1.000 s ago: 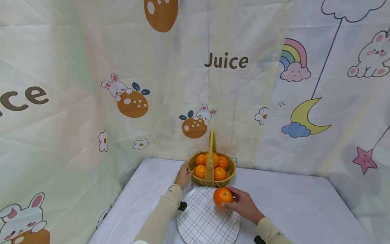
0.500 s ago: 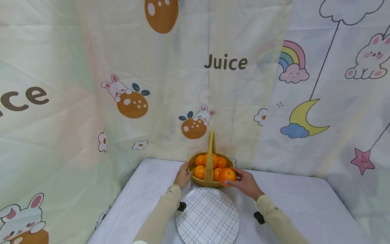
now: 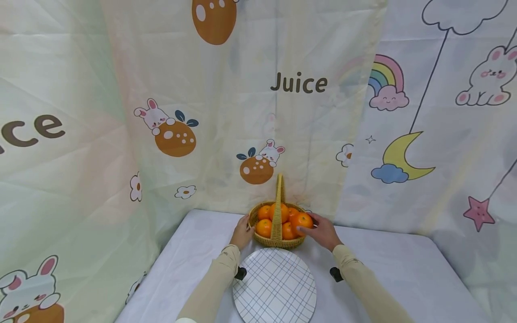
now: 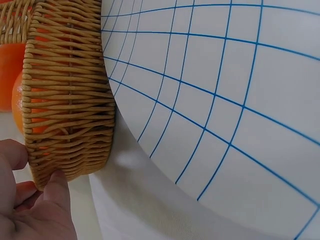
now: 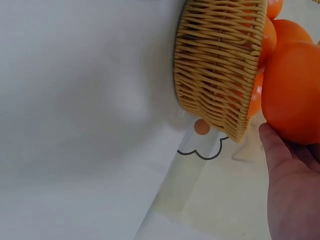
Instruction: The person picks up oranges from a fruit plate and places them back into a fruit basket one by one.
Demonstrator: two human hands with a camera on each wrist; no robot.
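Observation:
A yellow wicker basket (image 3: 278, 243) with a tall handle stands at the back of the table with several oranges (image 3: 264, 228) inside. My left hand (image 3: 242, 233) grips its left rim; in the left wrist view the thumb (image 4: 57, 192) presses on the woven wall. Over the basket's right side, my right hand (image 3: 324, 231) holds another orange (image 3: 301, 221) between thumb and fingers. The right wrist view shows this orange (image 5: 292, 95) at rim height against the other fruit, with most of my fingers hidden behind it.
A round white plate (image 3: 274, 287) with a blue grid pattern lies just in front of the basket on the white-covered table (image 3: 375, 260). Printed fabric curtains (image 3: 226, 112) hang close behind and on both sides.
My right hand has carried its orange from above the plate, away from me, to the basket's right side. The left hand has stayed on the basket rim.

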